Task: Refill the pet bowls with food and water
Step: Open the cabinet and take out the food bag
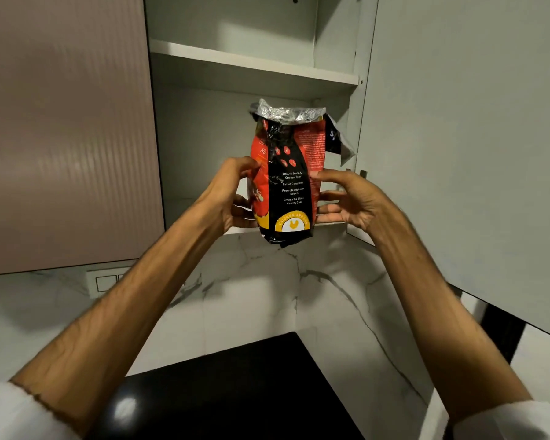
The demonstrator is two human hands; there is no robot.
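Observation:
A red and black pet food bag with a torn silver top stands upright at the front edge of the lower shelf of an open wall cupboard. My left hand grips the bag's left side, thumb on the front. My right hand holds the right side, with the thumb pressed on the front and the fingers spread behind. The bag's bottom sticks out past the shelf edge. No pet bowls are in view.
The cupboard's right door stands open; the ribbed pink door on the left is closed. An upper shelf sits above. Below are a marble backsplash, a wall switch and a black countertop.

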